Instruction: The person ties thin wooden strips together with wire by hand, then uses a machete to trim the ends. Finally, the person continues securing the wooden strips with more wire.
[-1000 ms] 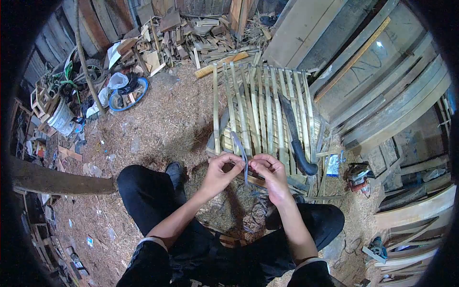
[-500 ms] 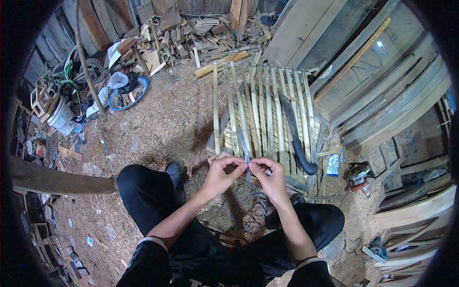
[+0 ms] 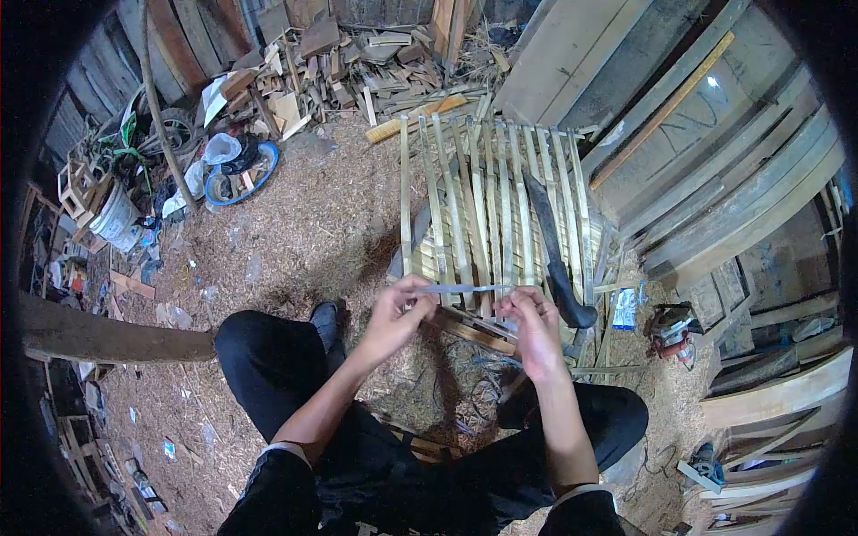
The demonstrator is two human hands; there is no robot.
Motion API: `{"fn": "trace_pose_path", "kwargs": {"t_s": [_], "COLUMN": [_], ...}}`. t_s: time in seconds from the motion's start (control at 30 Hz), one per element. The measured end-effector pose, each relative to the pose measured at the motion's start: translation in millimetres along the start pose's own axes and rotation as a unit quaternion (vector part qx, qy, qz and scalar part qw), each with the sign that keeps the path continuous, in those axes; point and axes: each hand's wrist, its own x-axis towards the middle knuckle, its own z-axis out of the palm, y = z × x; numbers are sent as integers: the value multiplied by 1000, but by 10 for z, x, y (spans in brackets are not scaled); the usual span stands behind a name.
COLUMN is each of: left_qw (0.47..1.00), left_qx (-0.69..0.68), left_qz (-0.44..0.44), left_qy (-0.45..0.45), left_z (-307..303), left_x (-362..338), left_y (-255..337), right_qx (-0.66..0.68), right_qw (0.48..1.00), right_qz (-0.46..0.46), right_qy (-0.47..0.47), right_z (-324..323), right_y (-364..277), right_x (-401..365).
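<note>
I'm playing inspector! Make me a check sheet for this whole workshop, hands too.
Surface: floor covered in wood shavings.
Job's things: thin pale strip stretched between the hands; wooden slats side by side beyond; black-handled tool lying over them.
Clutter: heap of wood offcuts, blue basin holding scraps, white bucket.
Hands: left hand and right hand, fingers closed on the strip.
Cables: none clear enough to confirm.
Surroundings: planks along the right; wooden wall behind.
</note>
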Motion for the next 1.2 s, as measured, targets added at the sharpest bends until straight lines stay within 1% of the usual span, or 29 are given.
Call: {"fn": "trace_pose_path", "kwargs": {"t_s": [0.03,0.07,0.1,0.13,0.17,0.2,0.23,0.27,0.3,0.33,0.37,0.4,0.47,0.5,0.53,0.63,0.77,0.83,0.97,1.03,1.07,1.13,1.17,1.2], "left_qw": [997,987,957,957,936,910,914,914,887,857,851,851,822,819,818,810,794,784,790,805,806,818,815,815], "left_qx": [76,151,280,281,336,390,373,373,420,466,473,473,513,513,513,503,538,532,524,521,519,521,520,520], "left_qz": [-10,-19,29,29,45,62,76,74,85,96,91,90,72,77,76,65,57,78,77,81,81,117,146,146], "left_qy": [23,46,68,68,97,125,141,141,170,197,211,210,236,247,247,296,277,310,308,273,274,216,210,210], "left_z": [-50,-118,-202,-267,-321,-361,-418,-466,-509,-545,-574,-620,-733,-803,-881,-988,-1046,-1063,-1023,-937,-902,-816,-739,-675], "left_x": [7,16,34,17,-13,-32,-38,-45,-53,-59,-62,-61,-69,-74,-83,-103,-156,-149,-148,-139,-133,-110,-105,-105], "left_y": [67,111,132,159,192,242,253,266,282,297,309,314,331,321,318,366,356,281,250,254,250,263,271,278], "right_qx": [-31,-30,-72,-114,-114,-211,-306,-306,-399,-486,-501,-501,-580,-592,-592,-604,-628,-644,-654,-653,-654,-687,-687,-711], "right_qw": [999,999,996,990,990,970,938,939,895,840,828,828,755,742,742,719,713,698,690,722,722,705,705,688], "right_qz": [-19,-19,-46,-74,-73,-113,-152,-150,-181,-209,-214,-212,-270,-274,-274,-293,-273,-279,-273,-205,-206,-170,-170,-140], "right_qy": [-1,-1,21,43,43,48,53,52,88,122,132,132,147,155,155,180,150,145,148,99,100,51,51,37], "right_z": [-76,-130,-174,-218,-269,-322,-370,-411,-446,-474,-493,-508,-542,-559,-586,-664,-643,-630,-646,-726,-735,-721,-689,-632], "right_y": [27,52,74,86,83,79,73,65,50,32,4,-24,-77,-91,-105,-144,-135,-91,-122,-167,-186,-257,-295,-334], "right_x": [20,30,35,40,43,46,49,49,44,38,32,20,-7,-10,-11,-23,-89,-107,-156,-190,-210,-268,-300,-326]}}
